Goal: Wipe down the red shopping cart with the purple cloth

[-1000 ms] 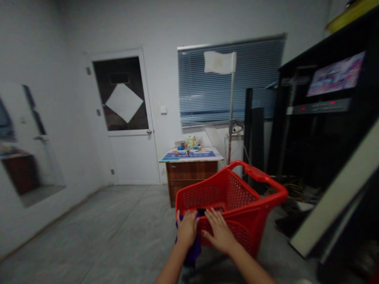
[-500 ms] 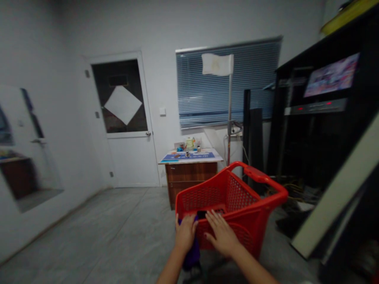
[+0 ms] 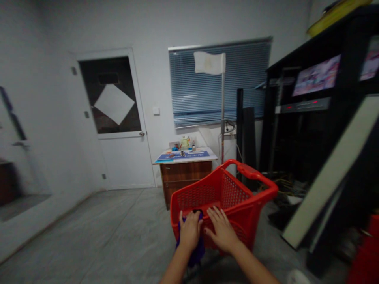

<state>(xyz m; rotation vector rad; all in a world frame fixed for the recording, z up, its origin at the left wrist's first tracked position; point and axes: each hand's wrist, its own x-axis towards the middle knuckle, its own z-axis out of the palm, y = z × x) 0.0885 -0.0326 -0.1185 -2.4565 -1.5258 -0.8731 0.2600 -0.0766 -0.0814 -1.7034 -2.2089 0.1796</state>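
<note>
A red plastic shopping cart (image 3: 250, 215) stands in front of me, with a lattice basket and a looped handle on its right. On its near rim, my left hand (image 3: 190, 232) is closed over a purple cloth (image 3: 197, 254), which hangs down the outside of the basket. A small dark item beside the left fingertips is too unclear to name. Close by on the right, my right hand (image 3: 222, 232) rests on the same rim, fingers stretched out, holding nothing.
Behind the cart stands a brown wooden cabinet (image 3: 188, 171) with small items on top. A white flag on a pole (image 3: 223, 106) rises before window blinds. At right, a pale board (image 3: 328, 177) leans near a black rack. A white door (image 3: 124, 161) is at left.
My left hand has slid a little to the right along the rim with the purple cloth, nearer my right hand. The view has turned slightly right.
</note>
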